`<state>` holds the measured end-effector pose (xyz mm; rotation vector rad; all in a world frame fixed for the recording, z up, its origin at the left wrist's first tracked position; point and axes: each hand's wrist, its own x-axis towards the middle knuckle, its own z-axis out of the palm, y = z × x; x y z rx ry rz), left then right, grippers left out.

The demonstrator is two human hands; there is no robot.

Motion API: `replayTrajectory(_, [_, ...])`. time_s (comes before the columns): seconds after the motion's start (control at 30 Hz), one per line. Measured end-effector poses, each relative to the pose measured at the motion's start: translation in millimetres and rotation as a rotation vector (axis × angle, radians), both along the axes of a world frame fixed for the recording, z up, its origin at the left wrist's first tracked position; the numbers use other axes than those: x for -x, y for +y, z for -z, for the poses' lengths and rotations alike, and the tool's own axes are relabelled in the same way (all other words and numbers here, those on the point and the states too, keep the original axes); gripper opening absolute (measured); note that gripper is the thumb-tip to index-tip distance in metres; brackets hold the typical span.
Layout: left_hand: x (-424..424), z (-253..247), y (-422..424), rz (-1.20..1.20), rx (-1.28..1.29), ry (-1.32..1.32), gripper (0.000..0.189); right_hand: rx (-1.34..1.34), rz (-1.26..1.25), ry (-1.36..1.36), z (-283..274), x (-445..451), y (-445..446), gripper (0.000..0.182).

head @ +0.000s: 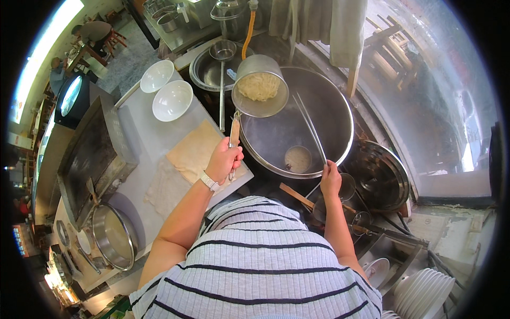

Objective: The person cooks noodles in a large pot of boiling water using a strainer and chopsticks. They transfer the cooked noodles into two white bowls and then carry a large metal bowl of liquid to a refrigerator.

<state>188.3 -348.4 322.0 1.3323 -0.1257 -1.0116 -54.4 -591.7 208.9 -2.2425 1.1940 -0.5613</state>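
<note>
My left hand (pixel 223 160) grips the wooden handle (pixel 234 131) of a deep metal strainer (pixel 261 85). Pale noodles (pixel 259 85) lie inside the strainer, which is tilted above the left rear rim of a large steel pot (pixel 350 119). In my right hand (pixel 331 180) is a pair of long metal chopsticks or tongs (pixel 312 123); their tips reach over the pot. Steam hazes the dark liquid inside. Near the pot's front wall is a small round vessel (pixel 298 158) with pale, grainy-looking contents that I cannot identify.
Two white bowls (pixel 172 101) stand on the left counter (pixel 135 119), behind tan cloths (pixel 195 149). A ladle (pixel 222 91) rests across a smaller pot (pixel 195 71). At right are a large metal lid (pixel 378 175) and stacked white dishes (pixel 422 295). People (pixel 93 34) sit far left.
</note>
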Motion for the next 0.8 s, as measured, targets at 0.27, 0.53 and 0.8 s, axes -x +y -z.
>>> replayTrajectory(0.27, [-4, 10, -5, 0.019, -0.039, -0.081, 0.018, -0.018, 0.044, 0.08, 3, 9, 2, 0.018])
replayTrajectory(0.53, [-40, 15, 3, -0.068, 0.116, 0.2, 0.02, -0.004, 0.094, -0.127, 0, -3, 2, 0.017])
replayTrajectory(0.8, [-136, 51, -17, -0.324, 0.231, 0.207, 0.008, -0.09, 0.019, -0.245, -27, -77, 13, 0.017])
